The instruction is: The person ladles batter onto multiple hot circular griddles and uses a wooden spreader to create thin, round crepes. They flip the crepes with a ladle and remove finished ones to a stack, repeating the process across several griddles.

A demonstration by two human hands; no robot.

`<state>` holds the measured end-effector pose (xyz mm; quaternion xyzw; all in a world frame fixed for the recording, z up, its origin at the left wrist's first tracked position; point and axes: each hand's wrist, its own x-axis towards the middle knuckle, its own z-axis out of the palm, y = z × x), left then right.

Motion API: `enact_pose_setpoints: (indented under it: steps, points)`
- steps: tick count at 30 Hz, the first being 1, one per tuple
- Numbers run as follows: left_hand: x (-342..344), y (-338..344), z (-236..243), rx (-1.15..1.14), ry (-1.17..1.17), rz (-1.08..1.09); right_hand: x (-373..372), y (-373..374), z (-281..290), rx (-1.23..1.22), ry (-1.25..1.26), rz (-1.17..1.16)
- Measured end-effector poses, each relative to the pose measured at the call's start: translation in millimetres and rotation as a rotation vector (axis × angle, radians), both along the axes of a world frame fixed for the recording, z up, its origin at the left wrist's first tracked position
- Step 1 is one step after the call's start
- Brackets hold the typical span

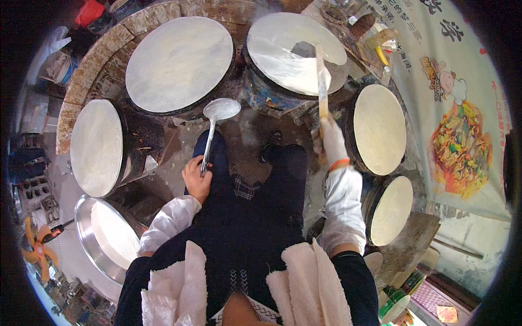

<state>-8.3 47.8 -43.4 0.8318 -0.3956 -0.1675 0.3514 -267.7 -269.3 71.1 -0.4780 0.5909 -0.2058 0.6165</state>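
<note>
My bare left hand (196,179) grips the handle of a metal ladle (222,108), its cup coated white, over my left leg. My right hand (333,141), in a pale glove, holds a long wooden spreader (322,81), which reaches onto the round griddle (277,38) at the top centre-right. White batter (283,68) covers much of that griddle, with dark bare patches around the spreader's end. Other round griddles carry pale thin layers: upper left (179,62), far left (97,146), right (379,130) and lower right (389,209).
A wide steel bowl (83,231) of white batter sits at the lower left, near an orange fan (39,247). A curved, crusted ledge (81,79) rings the back griddles. A printed banner (457,81) with a food picture covers the right side. A wooden board (413,233) lies below it.
</note>
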Motion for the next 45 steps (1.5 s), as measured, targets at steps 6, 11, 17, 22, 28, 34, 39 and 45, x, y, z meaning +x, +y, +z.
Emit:
enact_pose_setpoints:
  steps: [6, 11, 17, 22, 28, 34, 39, 45]
  points:
    - [-13.7, -18.3, 6.0, 0.006, -0.039, -0.058, 12.4, 50.7, -42.8, -0.323, 0.082, 0.271]
    - [-19.7, -16.7, 2.1, 0.025, -0.125, -0.083, -50.1, 9.9, -4.6, -0.222, 0.175, 0.161]
    - [-25.2, -23.4, -3.8, 0.050, -0.127, -0.083, -38.4, 25.7, 4.3, -0.042, -0.047, 0.326]
    - [-25.9, -25.9, -5.0, 0.081, -0.164, -0.078, -81.3, -6.0, -39.3, -0.205, 0.065, 0.163]
    - [-28.8, -28.9, -3.1, 0.109, -0.170, -0.091, -77.6, -40.2, -10.4, -0.116, -0.030, 0.316]
    - [-28.3, -32.9, -8.5, 0.141, -0.160, -0.094, -100.6, -45.4, -57.2, -0.226, 0.035, 0.228]
    - [-27.8, -34.6, -7.4, 0.162, -0.160, -0.112, -46.5, -97.8, -15.6, -0.624, 0.836, 0.343]
    - [-28.2, -32.8, -8.8, 0.174, -0.145, -0.072, -17.3, -39.5, -32.1, -0.676, 0.752, 0.106]
